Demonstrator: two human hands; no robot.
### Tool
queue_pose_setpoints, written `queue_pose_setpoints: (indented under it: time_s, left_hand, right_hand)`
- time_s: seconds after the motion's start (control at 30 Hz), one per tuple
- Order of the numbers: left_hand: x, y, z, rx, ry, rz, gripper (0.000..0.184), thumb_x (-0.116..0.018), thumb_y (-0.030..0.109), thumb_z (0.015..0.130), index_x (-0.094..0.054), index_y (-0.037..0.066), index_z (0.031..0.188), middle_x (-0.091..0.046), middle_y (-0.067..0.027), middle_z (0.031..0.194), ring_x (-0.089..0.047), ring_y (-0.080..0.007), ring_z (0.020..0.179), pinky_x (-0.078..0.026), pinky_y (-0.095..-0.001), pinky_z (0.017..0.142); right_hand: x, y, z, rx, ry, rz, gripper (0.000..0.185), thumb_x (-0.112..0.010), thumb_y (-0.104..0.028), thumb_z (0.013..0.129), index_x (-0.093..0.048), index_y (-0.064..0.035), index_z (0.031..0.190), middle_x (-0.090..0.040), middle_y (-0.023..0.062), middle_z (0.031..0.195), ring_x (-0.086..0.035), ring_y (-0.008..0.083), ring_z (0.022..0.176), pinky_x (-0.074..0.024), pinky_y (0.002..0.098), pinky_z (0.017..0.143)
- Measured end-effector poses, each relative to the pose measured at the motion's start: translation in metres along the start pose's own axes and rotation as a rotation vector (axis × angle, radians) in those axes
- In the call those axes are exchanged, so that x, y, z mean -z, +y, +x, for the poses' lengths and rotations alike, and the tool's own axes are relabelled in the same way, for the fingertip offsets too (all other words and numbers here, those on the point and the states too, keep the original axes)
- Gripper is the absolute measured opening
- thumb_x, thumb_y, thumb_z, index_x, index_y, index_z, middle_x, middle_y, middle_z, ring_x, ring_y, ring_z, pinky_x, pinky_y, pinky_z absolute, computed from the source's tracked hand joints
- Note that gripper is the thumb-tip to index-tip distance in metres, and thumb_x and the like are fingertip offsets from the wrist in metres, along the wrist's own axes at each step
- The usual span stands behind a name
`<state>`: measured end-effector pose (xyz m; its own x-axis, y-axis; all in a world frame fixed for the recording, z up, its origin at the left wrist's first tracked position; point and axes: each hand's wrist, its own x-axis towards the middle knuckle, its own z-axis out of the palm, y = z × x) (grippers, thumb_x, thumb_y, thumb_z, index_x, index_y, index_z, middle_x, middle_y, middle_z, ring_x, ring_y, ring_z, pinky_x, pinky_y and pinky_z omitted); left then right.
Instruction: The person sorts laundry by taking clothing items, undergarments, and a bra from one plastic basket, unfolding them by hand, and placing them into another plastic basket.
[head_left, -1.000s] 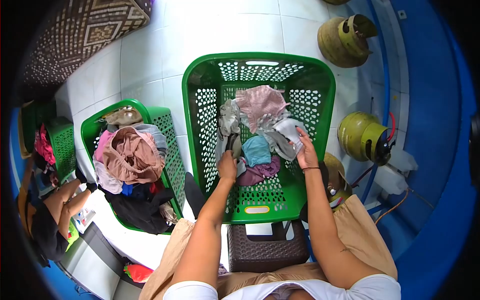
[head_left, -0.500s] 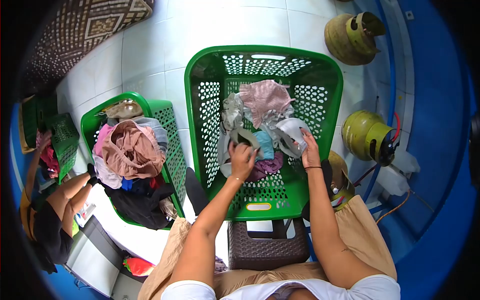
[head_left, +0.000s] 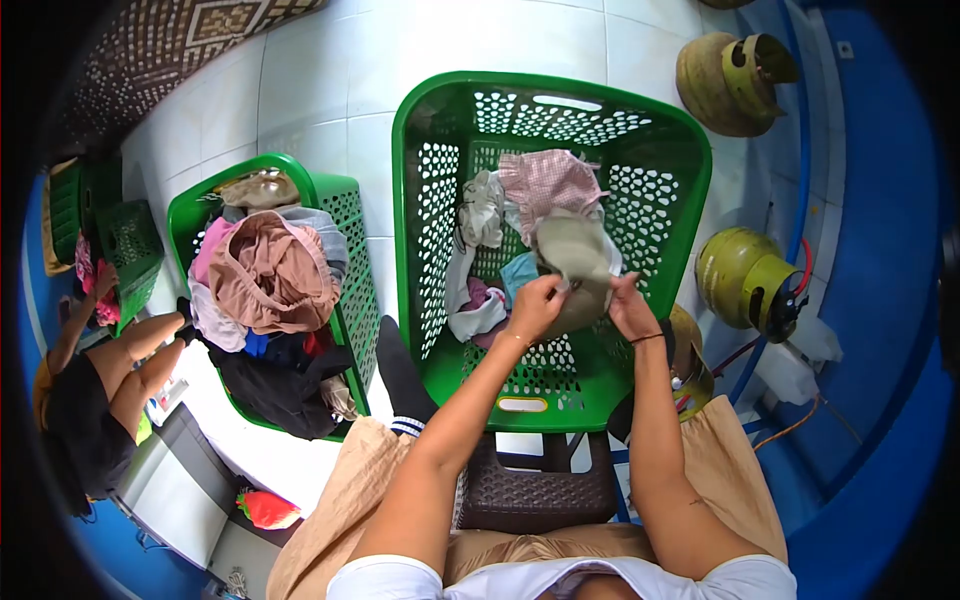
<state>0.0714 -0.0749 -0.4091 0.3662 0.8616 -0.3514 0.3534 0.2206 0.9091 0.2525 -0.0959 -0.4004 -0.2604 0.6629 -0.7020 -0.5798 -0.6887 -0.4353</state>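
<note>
Over the large green basket (head_left: 408, 230), my left hand (head_left: 537, 305) pinches the edge of a grey-beige cloth (head_left: 580, 265). My right hand (head_left: 635, 308) grips the other side of that cloth, its fingers partly hidden. Behind the cloth lies a pink checked garment (head_left: 548, 185). A crumpled pale cloth (head_left: 481, 210) rests at the basket's left side. Lower down are a teal cloth (head_left: 517, 272), partly covered, a white cloth (head_left: 478, 318) and a purple cloth (head_left: 480, 293).
A smaller green basket (head_left: 352, 235) heaped with clothes stands on the left. Farther left, a person (head_left: 95, 410) reaches to another green basket (head_left: 138, 250). Gas cylinders (head_left: 740, 275) stand on the right. A brown stool (head_left: 530, 500) is below the large basket.
My left hand has moved right with the grey-beige cloth, now stretched between both hands. The white piece my right hand held is mostly covered. The view has shifted, and the person's arm reached the far-left basket.
</note>
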Motion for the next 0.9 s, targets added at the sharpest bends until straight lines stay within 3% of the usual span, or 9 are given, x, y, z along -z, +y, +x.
queue_pose_setpoints:
  time_s: [0.07, 0.23, 0.3, 0.33, 0.4, 0.43, 0.57, 0.73, 0.9]
  left_hand:
    - [0.004, -0.019, -0.010, -0.112, -0.056, 0.188, 0.013, -0.056, 0.013, 0.072, -0.060, 0.003, 0.080, -0.061, -0.0100, 0.079, -0.053, -0.0266, 0.062, -0.042, -0.0335, 0.057]
    - [0.012, -0.039, -0.025, -0.088, 0.124, 0.094, 0.019, -0.057, 0.014, 0.072, -0.059, 0.002, 0.087, -0.059, -0.0115, 0.089, -0.054, -0.0278, 0.075, -0.043, -0.0337, 0.067]
    - [0.015, -0.083, -0.034, 0.206, 0.259, 0.201, 0.030, -0.059, 0.021, 0.070, -0.059, 0.001, 0.093, -0.058, -0.0143, 0.092, -0.054, -0.0300, 0.083, -0.043, -0.0317, 0.073]
    - [0.014, -0.111, -0.043, 0.205, 0.256, 0.198, 0.030, -0.059, 0.021, 0.070, -0.059, 0.001, 0.093, -0.058, -0.0143, 0.092, -0.054, -0.0300, 0.083, -0.043, -0.0317, 0.073]
    - [0.012, -0.152, -0.063, 0.358, 0.319, 0.978, 0.041, -0.064, 0.029, 0.065, -0.059, 0.001, 0.094, -0.059, -0.0157, 0.087, -0.055, -0.0306, 0.081, -0.043, -0.0318, 0.075]
    - [0.014, -0.152, -0.064, 0.360, 0.318, 0.975, 0.041, -0.064, 0.029, 0.065, -0.059, 0.001, 0.094, -0.059, -0.0157, 0.087, -0.055, -0.0306, 0.081, -0.043, -0.0318, 0.075]
    - [0.028, -0.155, -0.057, 0.615, 0.210, 0.211, 0.040, -0.063, 0.030, 0.068, -0.060, 0.001, 0.095, -0.060, -0.0151, 0.083, -0.055, -0.0280, 0.074, -0.044, -0.0326, 0.070]
    - [0.056, -0.119, -0.021, 0.857, 0.042, -0.758, 0.039, -0.061, 0.031, 0.071, -0.060, 0.000, 0.096, -0.061, -0.0143, 0.077, -0.056, -0.0247, 0.065, -0.046, -0.0336, 0.063]
    - [0.030, -0.181, -0.030, 1.007, 0.169, -0.546, 0.047, -0.064, 0.033, 0.068, -0.054, 0.000, 0.101, -0.058, -0.0157, 0.083, -0.056, -0.0242, 0.069, -0.046, -0.0341, 0.062]
  right_hand:
    - [0.017, 0.008, 0.004, -0.016, 0.035, -0.354, 0.034, -0.055, -0.021, 0.083, -0.053, -0.0002, 0.110, -0.057, 0.0080, 0.104, -0.054, 0.0142, 0.088, -0.0391, 0.0213, 0.081]
    - [0.009, 0.012, 0.013, -0.073, 0.228, -0.403, 0.029, -0.055, -0.013, 0.080, -0.054, 0.0002, 0.106, -0.058, 0.0079, 0.101, -0.053, 0.0129, 0.084, -0.0384, 0.0198, 0.077]
    - [0.008, 0.006, 0.012, -0.031, 0.263, -0.356, 0.028, -0.055, -0.013, 0.080, -0.054, 0.0001, 0.105, -0.058, 0.0077, 0.099, -0.053, 0.0126, 0.082, -0.0388, 0.0195, 0.075]
    - [0.007, 0.001, 0.011, 0.012, 0.295, -0.312, 0.027, -0.055, -0.012, 0.079, -0.054, 0.0000, 0.104, -0.058, 0.0076, 0.097, -0.053, 0.0123, 0.080, -0.0392, 0.0191, 0.074]
    - [0.006, -0.011, 0.008, 0.097, 0.358, -0.227, 0.026, -0.055, -0.011, 0.078, -0.054, -0.0002, 0.101, -0.059, 0.0072, 0.094, -0.053, 0.0117, 0.077, -0.0399, 0.0185, 0.071]
    - [0.006, -0.016, 0.007, 0.138, 0.387, -0.186, 0.025, -0.055, -0.010, 0.077, -0.054, -0.0002, 0.100, -0.059, 0.0070, 0.093, -0.053, 0.0114, 0.075, -0.0402, 0.0182, 0.070]
    - [0.005, -0.033, 0.008, 0.311, 0.499, -0.010, 0.022, -0.055, -0.007, 0.075, -0.055, -0.0005, 0.095, -0.059, 0.0063, 0.086, -0.054, 0.0103, 0.069, -0.0417, 0.0169, 0.064]
    - [0.015, -0.025, 0.010, 0.314, 0.508, -0.109, 0.023, -0.058, -0.007, 0.074, -0.051, -0.0010, 0.095, -0.058, 0.0079, 0.086, -0.054, 0.0114, 0.068, -0.0424, 0.0177, 0.063]
    - [0.016, -0.006, 0.009, 0.286, 0.570, -0.134, 0.031, -0.060, -0.008, 0.073, -0.046, -0.0010, 0.099, -0.057, 0.0106, 0.087, -0.054, 0.0128, 0.068, -0.0430, 0.0188, 0.062]
